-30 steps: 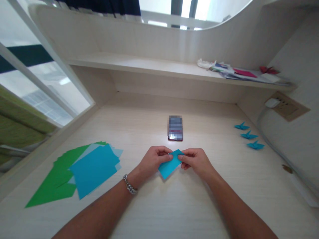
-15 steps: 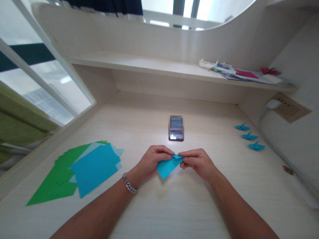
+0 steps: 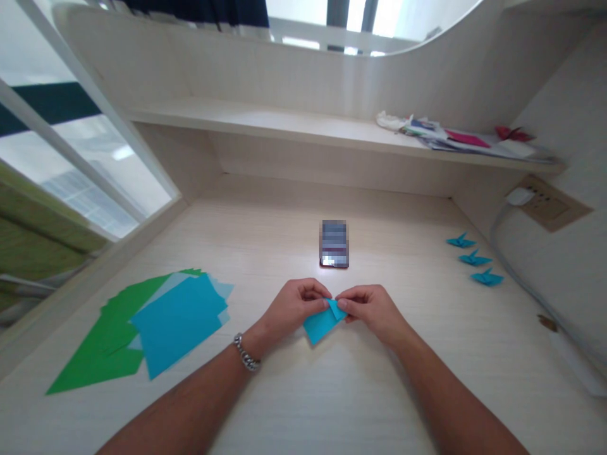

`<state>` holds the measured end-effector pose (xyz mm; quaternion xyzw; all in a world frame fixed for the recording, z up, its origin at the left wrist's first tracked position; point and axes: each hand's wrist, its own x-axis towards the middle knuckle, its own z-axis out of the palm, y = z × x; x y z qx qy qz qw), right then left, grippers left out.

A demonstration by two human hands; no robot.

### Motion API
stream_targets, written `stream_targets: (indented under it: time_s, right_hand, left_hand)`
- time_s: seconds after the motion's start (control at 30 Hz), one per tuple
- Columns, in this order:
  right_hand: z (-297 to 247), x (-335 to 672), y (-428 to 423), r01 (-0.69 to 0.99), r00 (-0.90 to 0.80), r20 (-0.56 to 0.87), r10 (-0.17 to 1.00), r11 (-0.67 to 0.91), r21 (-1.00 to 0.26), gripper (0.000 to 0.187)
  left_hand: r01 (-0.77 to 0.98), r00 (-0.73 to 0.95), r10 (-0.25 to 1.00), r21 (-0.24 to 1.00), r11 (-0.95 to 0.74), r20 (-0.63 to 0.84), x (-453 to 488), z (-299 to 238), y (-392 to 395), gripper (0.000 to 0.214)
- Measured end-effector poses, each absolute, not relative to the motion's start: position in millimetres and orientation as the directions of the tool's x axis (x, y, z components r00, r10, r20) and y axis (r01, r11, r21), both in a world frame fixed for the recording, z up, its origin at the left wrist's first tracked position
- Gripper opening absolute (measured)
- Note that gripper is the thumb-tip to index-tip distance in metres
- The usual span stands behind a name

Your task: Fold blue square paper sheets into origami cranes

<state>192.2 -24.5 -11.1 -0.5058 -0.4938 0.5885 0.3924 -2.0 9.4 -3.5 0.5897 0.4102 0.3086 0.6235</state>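
Note:
Between my two hands is a small piece of blue origami paper (image 3: 318, 327), partly folded, with one corner pointing toward me and a narrow flap turned over near its upper right edge. My left hand (image 3: 298, 304) pinches its upper left edge between thumb and fingers. Thumb and fingers of my right hand (image 3: 368, 308) close on the flap at the right side. The fingertips of both hands nearly meet at the paper's top, and they cover part of its edges.
A phone (image 3: 334, 244) lies just beyond my hands. Blue sheets (image 3: 183, 322) overlap green sheets (image 3: 95, 354) at the left. Three folded blue paper cranes (image 3: 475, 258) sit at the right, near a cable (image 3: 516, 278) plugged into a wall socket (image 3: 550, 203). A shelf (image 3: 284, 125) runs along the back.
The flap at the paper's upper right has come further over and shows larger. My right fingers have drawn in from pointing left to a tighter pinch, slightly further left.

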Motion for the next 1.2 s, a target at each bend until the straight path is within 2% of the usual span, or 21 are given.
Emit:
stream_targets:
  time_s: [0.3, 0.67, 1.0, 1.2]
  right_hand:
    - [-10.9, 188.8, -24.6, 0.059, -0.188, -0.209, 0.960, -0.201, -0.978, 0.030]
    - [-13.4, 190.1, -24.6, 0.059, -0.177, -0.215, 0.960, -0.208, -0.976, 0.028]
    - [-11.4, 189.4, -23.9, 0.091, -0.174, -0.200, 0.964, -0.186, -0.978, 0.024]
    - [-11.8, 191.3, -23.4, 0.101, -0.102, -0.173, 0.980, -0.163, -0.981, 0.022]
  left_hand:
    - [0.173, 0.454, 0.888, 0.985, -0.014, -0.068, -2.2, -1.0, 7.7, 0.013]
    - [0.184, 0.467, 0.875, 0.982, 0.046, -0.129, -2.3, 2.4, 9.2, 0.017]
    - [0.171, 0.459, 0.880, 0.984, 0.047, -0.121, -0.6, -2.4, 6.1, 0.018]
    - [0.173, 0.407, 0.908, 0.985, 0.027, -0.097, -0.9, -1.7, 8.4, 0.018]
